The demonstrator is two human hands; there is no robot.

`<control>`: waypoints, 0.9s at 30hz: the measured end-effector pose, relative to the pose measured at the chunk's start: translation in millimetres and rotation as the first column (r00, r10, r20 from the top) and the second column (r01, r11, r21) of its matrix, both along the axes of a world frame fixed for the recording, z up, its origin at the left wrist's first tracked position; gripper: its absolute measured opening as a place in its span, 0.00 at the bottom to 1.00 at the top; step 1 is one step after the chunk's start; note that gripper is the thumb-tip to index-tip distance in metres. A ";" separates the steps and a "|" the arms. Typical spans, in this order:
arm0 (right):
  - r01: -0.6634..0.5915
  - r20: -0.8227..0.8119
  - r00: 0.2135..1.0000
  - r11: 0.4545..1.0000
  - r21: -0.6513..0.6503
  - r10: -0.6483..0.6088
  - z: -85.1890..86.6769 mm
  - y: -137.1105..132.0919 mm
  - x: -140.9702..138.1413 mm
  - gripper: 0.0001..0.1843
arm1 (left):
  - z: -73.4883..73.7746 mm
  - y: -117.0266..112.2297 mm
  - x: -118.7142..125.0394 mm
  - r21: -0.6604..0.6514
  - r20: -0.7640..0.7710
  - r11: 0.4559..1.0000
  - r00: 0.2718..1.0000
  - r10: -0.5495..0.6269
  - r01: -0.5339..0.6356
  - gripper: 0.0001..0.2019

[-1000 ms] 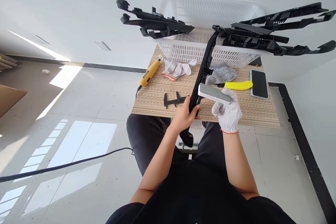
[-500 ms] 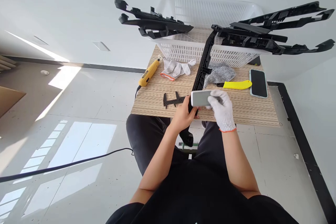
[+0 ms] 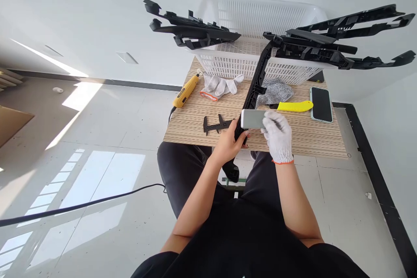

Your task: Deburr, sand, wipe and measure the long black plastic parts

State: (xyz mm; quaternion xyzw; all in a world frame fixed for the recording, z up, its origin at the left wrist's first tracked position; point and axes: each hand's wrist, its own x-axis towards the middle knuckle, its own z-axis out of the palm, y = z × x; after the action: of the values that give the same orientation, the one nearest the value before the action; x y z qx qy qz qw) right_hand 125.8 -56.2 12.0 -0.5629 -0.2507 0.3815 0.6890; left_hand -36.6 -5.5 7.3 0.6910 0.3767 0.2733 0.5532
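Observation:
My bare left hand (image 3: 229,142) grips a long black plastic trim part (image 3: 256,82) near its lower end; the part slants up from my lap across the wooden table (image 3: 312,139) towards the basket. My right hand (image 3: 277,136), in a white knit glove, is closed on a grey rectangular block (image 3: 252,119) and presses it against the black part just above my left hand.
A white slotted basket (image 3: 247,61) at the table's back carries several black trim parts (image 3: 192,30) sticking out both sides. On the table lie a yellow rotary tool (image 3: 184,91), white gloves (image 3: 219,85), a grey cloth (image 3: 276,90), a black caliper (image 3: 215,124), a yellow knife (image 3: 295,106) and a phone (image 3: 321,103).
The grey block moved left and down along the black part from a tilted pose to lie across it, then shifted slightly back up. My left hand kept its grip.

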 end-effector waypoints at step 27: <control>-0.097 0.162 0.981 0.994 -0.041 0.103 -5.4 -2.8 -3.4 0.20 | -4.4 0.6 0.1 0.011 -0.002 1.000 1.000 -0.020 0.020 0.14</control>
State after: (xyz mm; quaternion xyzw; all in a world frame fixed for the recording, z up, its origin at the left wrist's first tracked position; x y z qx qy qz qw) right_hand 122.4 -59.0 6.5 -0.5904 -0.3281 0.3722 0.6366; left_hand -36.5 -4.9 2.9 0.6979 0.3687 0.2695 0.5517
